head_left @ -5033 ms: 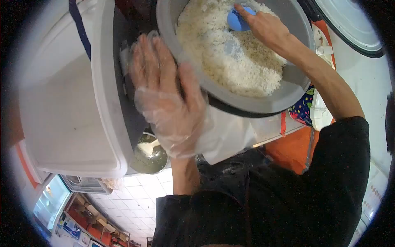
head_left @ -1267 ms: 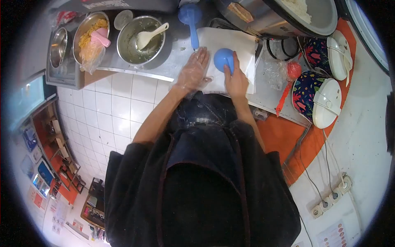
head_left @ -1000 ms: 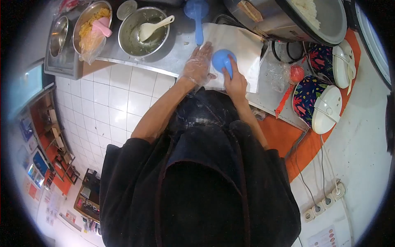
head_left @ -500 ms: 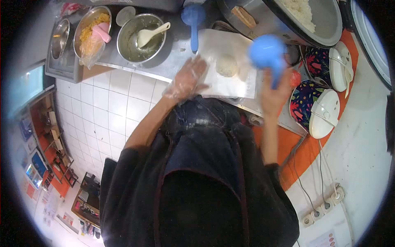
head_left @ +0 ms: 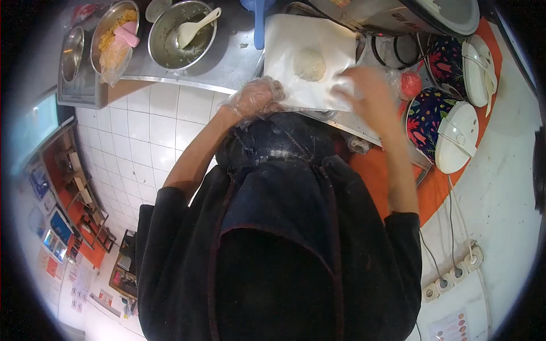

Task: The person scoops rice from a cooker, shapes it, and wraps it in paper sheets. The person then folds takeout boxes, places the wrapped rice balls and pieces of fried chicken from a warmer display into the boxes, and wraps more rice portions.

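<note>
A sheet of white wrapping paper (head_left: pixel 284 37) lies on the counter with a rounded mound of rice (head_left: pixel 310 65) on it. My left hand (head_left: pixel 257 98), in a clear plastic glove, is at the paper's near left corner, its fingers curled around the edge. At the near right side of the sheet is my bare right hand (head_left: pixel 369 96), blurred by motion. Its fingers are apart and reach over the paper, holding nothing visible. A blue scoop (head_left: pixel 259 25) lies along the paper's left side, its far end cut off by the frame.
Left of the paper stands a steel bowl (head_left: pixel 162 42) with a white rice paddle (head_left: pixel 196 28). Beyond it sits a bowl of yellow food (head_left: pixel 116 11) with a pink spoon. Patterned pots (head_left: pixel 424 122) stand at the right, near a red ball-shaped object (head_left: pixel 410 84). A large rice container (head_left: pixel 455 11) is behind.
The blue scoop that my right hand held has been let go and is out of sight. My right hand has come to the paper. My left fingers have curled at its corner; the view has shifted.
</note>
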Motion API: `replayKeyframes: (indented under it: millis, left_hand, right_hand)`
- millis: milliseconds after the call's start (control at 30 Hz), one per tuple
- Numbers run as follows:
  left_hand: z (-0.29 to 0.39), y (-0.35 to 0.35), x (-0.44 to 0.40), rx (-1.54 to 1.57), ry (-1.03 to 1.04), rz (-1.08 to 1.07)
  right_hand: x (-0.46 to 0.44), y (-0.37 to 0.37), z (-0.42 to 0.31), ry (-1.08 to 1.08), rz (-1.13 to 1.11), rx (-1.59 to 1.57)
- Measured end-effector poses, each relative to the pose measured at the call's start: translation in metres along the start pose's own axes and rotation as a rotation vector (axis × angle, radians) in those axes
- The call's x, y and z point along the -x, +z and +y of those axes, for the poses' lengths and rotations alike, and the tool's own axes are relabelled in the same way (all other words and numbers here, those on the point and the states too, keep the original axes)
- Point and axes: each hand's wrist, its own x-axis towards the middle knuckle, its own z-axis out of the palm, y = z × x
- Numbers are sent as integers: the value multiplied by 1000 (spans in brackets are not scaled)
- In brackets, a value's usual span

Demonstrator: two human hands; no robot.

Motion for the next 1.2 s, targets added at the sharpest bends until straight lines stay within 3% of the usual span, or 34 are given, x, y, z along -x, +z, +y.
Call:
replayKeyframes:
  millis: [67,233,567,700,900,967,1067,1200]
  left_hand:
    - [1,-2,2,43,-20,1]
    - [4,-10,0,137,-158,-121]
    - [14,-24,-5,183,-345,-177]
    - [4,-13,-3,141,-271,-129]
    - [5,-16,-6,259,-330,-190]
    - [6,-11,-6,244,-406,-139]
    - [10,-11,-5,162,-342,-28]
    - [6,-12,-8,208,-392,-88]
  right_hand:
    - [32,60,10,-32,-209,-24]
    - [63,104,30,1,-152,-46]
    - [66,108,31,-42,-107,-27]
    - [69,114,41,-35,-103,-77]
    - [69,113,41,-54,-84,-102]
    - [67,110,35,-37,-89,-89]
    - [65,111,33,-38,-85,-79]
    - [66,116,34,-17,-59,-86]
